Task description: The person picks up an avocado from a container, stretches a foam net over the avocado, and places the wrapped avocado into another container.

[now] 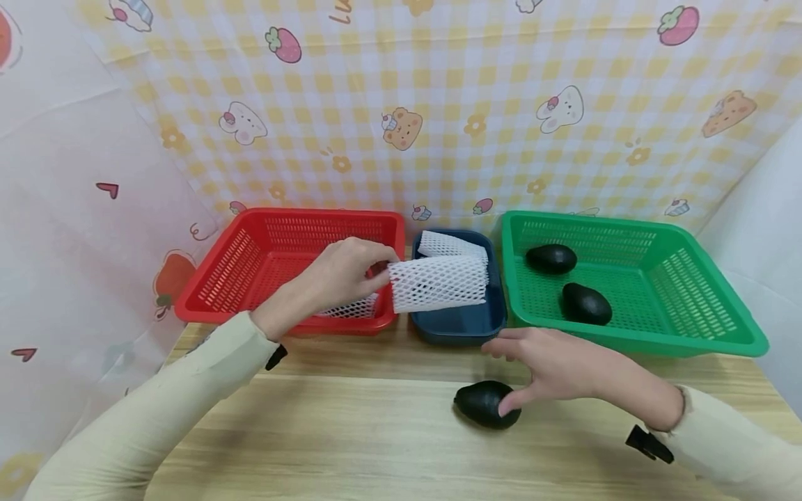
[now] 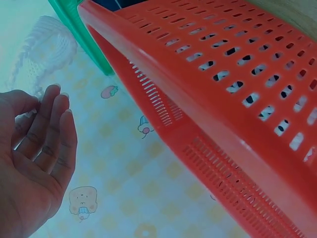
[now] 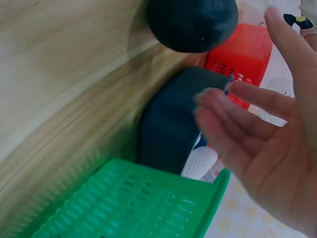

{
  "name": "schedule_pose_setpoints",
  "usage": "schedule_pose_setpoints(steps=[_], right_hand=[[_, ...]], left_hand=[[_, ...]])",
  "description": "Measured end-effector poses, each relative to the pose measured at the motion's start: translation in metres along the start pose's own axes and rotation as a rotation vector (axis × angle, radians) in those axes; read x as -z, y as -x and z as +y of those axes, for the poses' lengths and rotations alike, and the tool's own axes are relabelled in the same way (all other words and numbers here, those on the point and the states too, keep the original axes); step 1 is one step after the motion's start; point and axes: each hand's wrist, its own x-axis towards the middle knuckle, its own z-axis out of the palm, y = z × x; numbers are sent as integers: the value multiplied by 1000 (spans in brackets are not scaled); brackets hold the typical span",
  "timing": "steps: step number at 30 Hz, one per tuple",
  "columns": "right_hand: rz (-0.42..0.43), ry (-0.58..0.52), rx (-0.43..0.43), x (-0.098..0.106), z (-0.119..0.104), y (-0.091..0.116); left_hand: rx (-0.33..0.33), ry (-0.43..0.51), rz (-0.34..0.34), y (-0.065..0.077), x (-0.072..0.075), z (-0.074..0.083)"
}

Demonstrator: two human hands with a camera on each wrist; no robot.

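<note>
My left hand (image 1: 351,273) pinches one end of a white foam net sleeve (image 1: 438,284) between thumb and fingers, above the dark blue bin (image 1: 460,339). In the left wrist view the same sleeve (image 2: 52,44) hangs beyond the fingertips. A dark avocado (image 1: 479,403) lies on the wooden table in front of the bin. Over its right side is my right hand (image 1: 557,365), fingers spread and loosely extended; whether the thumb touches the avocado cannot be told. The right wrist view has the avocado (image 3: 193,25) apart from the fingers.
Another foam net sleeve (image 1: 452,243) lies in the blue bin. To the left stands a red basket (image 1: 219,306) with white netting (image 1: 354,306) inside. A green basket (image 1: 633,342) on the right holds two avocados (image 1: 585,304). A patterned cloth (image 1: 438,139) hangs behind.
</note>
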Motion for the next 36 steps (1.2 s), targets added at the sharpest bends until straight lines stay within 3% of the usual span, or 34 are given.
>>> schedule_pose_setpoints(steps=[6,13,23,29,36], right_hand=[[-149,-3,-42,-12,-1,-2],[-191,2,-17,-24,-1,-5],[-166,12,32,-21,3,-5],[-106,16,40,-6,-1,-2],[-24,94,31,17,-5,3]], left_hand=[[-21,1,-5,-1,-5,0],[-29,13,-38,0,-12,4],[-40,10,-38,3,-19,3],[-33,13,-37,4,-18,3],[-22,19,-28,5,-14,2]])
